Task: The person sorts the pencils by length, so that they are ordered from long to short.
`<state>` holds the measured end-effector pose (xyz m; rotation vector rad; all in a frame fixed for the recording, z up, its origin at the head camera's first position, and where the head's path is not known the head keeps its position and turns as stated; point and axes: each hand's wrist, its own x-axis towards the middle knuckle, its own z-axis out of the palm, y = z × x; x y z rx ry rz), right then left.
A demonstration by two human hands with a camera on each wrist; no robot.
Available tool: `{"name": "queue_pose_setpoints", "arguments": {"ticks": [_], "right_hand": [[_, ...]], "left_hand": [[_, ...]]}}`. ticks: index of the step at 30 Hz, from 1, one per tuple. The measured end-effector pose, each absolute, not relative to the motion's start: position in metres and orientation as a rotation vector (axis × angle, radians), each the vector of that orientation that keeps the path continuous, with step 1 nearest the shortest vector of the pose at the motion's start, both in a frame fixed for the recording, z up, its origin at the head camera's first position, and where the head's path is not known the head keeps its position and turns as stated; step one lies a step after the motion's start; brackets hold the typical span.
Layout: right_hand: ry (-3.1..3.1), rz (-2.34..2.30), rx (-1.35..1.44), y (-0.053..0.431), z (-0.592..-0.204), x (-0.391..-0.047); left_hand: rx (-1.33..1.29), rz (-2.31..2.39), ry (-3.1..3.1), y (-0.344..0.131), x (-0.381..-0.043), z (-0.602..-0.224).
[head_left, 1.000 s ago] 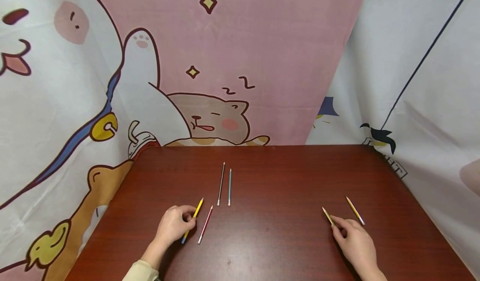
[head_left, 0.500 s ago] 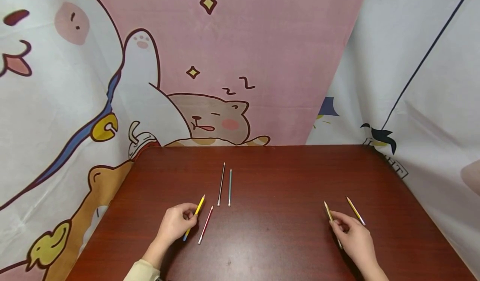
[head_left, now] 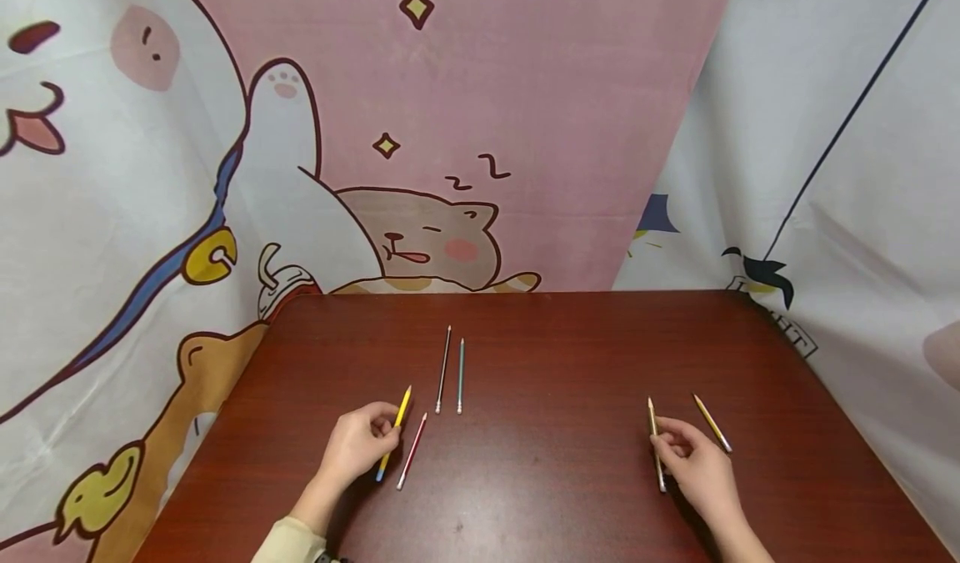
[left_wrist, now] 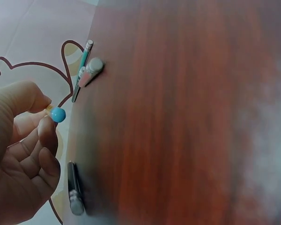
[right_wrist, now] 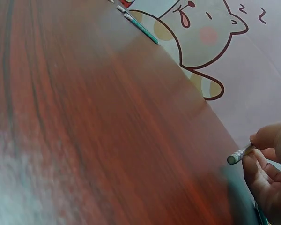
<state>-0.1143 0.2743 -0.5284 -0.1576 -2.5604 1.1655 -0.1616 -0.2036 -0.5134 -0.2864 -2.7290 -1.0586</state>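
Note:
My left hand pinches a yellow pencil with a blue end near the table's front left; its blue tip shows between thumb and fingers in the left wrist view. Just right of it a red pencil lies on the brown table. My right hand grips a tan pencil at the front right, its eraser end sticking out of the fingers. Another yellow pencil lies just right of that hand.
A dark pencil and a teal pencil lie side by side in the table's middle. Cartoon-printed cloth hangs behind and beside the table. The table's right edge runs close to the right hand.
My right hand has lifted and swung the tan pencil from slanted to nearly straight ahead. My left hand has shifted the yellow pencil slightly right and steeper.

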Motion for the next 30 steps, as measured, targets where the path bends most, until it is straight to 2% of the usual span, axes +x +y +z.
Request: {"name": "queue_pose_setpoints", "arguments": {"ticks": [30], "right_hand": [[-2.5, 1.424, -0.093, 0.231, -0.53, -0.134]], "left_hand": [[-0.286, -1.166, -2.65, -0.16, -0.172, -0.509]]}}
